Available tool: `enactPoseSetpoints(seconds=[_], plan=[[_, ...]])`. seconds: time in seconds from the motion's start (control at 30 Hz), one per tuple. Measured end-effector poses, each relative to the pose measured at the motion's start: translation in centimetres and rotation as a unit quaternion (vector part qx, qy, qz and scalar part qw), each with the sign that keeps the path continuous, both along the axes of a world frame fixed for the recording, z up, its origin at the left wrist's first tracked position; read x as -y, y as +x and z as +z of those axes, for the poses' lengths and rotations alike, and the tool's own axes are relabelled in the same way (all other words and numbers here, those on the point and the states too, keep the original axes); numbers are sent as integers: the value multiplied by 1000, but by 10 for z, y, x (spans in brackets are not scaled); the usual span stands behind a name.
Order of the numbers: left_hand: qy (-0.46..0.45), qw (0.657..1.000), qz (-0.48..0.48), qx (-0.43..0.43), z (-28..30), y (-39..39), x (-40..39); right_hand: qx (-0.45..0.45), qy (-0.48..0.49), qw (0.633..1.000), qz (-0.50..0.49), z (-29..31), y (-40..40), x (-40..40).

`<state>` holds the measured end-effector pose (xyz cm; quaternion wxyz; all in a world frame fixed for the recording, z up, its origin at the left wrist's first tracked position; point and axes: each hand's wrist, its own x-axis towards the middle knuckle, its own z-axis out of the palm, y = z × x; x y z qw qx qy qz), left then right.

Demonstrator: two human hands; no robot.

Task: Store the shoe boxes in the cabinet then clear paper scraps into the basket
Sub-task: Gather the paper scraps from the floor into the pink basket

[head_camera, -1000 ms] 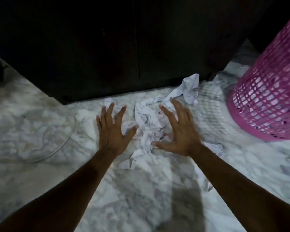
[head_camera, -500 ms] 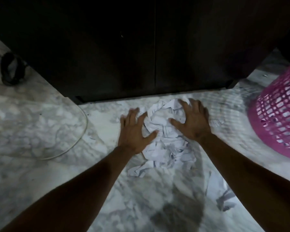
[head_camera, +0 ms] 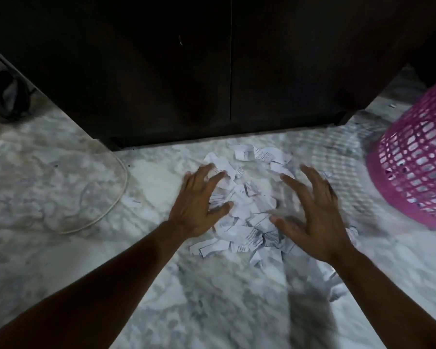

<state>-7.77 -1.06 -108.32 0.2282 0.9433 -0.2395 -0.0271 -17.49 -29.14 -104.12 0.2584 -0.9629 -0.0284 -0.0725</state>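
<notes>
A loose pile of torn white paper scraps [head_camera: 247, 210] lies on the marble floor just in front of the dark cabinet [head_camera: 212, 71], whose two doors are shut. My left hand [head_camera: 199, 205] rests on the pile's left side, fingers spread. My right hand [head_camera: 310, 217] hovers over the right side, fingers spread and blurred. Neither hand holds anything. A few scraps [head_camera: 335, 285] trail under my right forearm. The pink lattice basket [head_camera: 418, 172] stands at the right edge. No shoe boxes are in view.
A thin white cable [head_camera: 111, 205] curves across the floor on the left. A dark coiled object [head_camera: 8, 96] lies at the far left beside the cabinet. The marble floor [head_camera: 61, 248] stretches toward me.
My hands pressed the scraps together into a heap half a second ago. Now both have pulled back and apart, fingers splayed, and the pile has spread out flatter.
</notes>
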Motion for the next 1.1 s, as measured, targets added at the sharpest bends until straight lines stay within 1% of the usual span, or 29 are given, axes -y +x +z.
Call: enactPoseSetpoints(seconds=[0.03, 0.13, 0.2, 0.3, 0.4, 0.5, 0.6, 0.7, 0.77, 0.83, 0.9, 1.0, 1.1], plan=[[-3, 1000, -8, 6, 3, -9, 5, 9, -5, 1000, -10, -1, -16, 6], [-32, 999, 8, 25, 13, -42, 11, 21, -41, 998, -49, -11, -68, 24], [-34, 999, 15, 21, 16, -67, 10, -6, -61, 994, -90, -20, -97, 31], [6, 1000, -1, 6, 11, -98, 3, -49, -66, 988, -128, -32, -112, 27], [42, 999, -8, 6, 5, -100, 4, -54, -73, 991, -103, -35, -86, 15], [56, 998, -2, 10, 6, -76, 14, -73, -52, 992, -85, -32, -41, 0], [79, 997, 10, -9, 10, -46, 18, -87, -34, 993, -74, -25, -7, -2], [84, 996, 6, -18, 15, -27, 15, -68, -1, 995, -68, -11, -8, 14], [76, 997, -6, -10, 18, -23, 11, -52, -14, 997, -63, -7, -28, 26], [75, 997, -14, -14, 17, -21, 8, -66, -43, 995, -64, -10, -49, 39], [85, 996, -25, -24, 14, -19, 6, -106, -65, 989, -75, -17, -59, 50], [100, 992, -63, -31, 14, -10, 8, -134, -74, 986, -61, -23, -41, 58], [97, 988, -106, -49, 19, 5, 15, -147, -85, 985, -1, -21, 1, 56]])
